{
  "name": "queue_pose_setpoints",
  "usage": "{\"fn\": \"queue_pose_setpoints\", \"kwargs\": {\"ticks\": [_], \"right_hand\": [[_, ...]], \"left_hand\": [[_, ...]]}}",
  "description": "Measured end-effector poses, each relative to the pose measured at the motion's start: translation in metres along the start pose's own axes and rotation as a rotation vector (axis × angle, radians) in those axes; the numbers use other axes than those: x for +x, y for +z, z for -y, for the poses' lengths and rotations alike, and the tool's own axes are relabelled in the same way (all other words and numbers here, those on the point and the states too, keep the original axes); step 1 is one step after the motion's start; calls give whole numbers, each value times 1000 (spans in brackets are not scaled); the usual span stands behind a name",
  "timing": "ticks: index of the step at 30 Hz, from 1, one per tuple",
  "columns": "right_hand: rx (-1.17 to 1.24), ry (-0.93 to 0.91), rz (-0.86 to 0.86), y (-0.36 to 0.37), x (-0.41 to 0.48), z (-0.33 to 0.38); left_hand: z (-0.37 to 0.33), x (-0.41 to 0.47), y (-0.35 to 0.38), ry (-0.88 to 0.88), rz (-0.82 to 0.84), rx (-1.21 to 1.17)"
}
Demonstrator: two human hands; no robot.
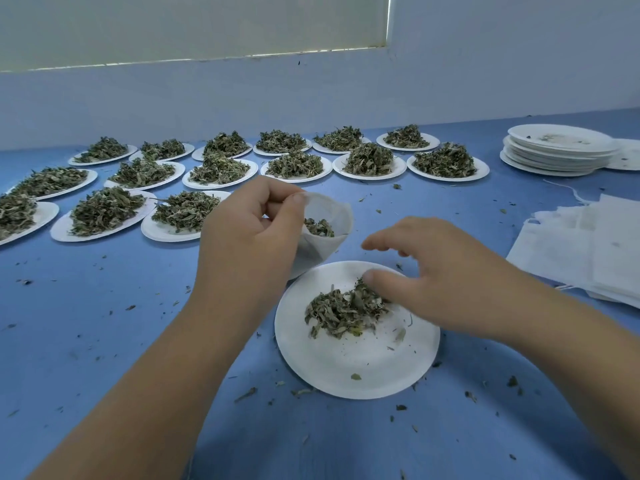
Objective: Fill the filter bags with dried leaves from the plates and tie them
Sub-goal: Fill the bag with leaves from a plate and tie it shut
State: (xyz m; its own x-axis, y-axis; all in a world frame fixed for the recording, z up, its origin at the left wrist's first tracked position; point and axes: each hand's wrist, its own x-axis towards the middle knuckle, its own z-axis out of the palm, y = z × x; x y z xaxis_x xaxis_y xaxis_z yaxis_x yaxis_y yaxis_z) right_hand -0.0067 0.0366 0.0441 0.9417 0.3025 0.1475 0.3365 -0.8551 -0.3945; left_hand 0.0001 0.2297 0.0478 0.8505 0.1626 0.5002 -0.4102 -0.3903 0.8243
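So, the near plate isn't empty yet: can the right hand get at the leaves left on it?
Likely yes. The right hand hovers over the plate, fingers spread, thumb at the leaves, nothing between. The left hand holds the bag beyond the plate, out of the way.

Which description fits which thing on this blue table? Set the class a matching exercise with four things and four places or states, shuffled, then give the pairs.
Things
1. filter bag
2. near plate
3. plate stack
4. flat bags

Places or states
A. stacked at the far right, only crumbs on top
B. lying in a pile at the right edge
C. pinched open by the left hand, some leaves inside
D. under the right hand, bearing a small heap

Pairs: 1-C, 2-D, 3-A, 4-B
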Motion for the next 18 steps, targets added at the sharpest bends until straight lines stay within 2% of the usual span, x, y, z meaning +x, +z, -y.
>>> {"fn": "queue_pose_setpoints", "kwargs": {"ticks": [8, 18], "right_hand": [[-147, -106, 175, 14, -2, 1], [-62, -127, 234, 3, -4, -3]], "left_hand": [[-2, -2, 2, 30, 12, 20], [-2, -3, 3, 48, 21, 16]]}}
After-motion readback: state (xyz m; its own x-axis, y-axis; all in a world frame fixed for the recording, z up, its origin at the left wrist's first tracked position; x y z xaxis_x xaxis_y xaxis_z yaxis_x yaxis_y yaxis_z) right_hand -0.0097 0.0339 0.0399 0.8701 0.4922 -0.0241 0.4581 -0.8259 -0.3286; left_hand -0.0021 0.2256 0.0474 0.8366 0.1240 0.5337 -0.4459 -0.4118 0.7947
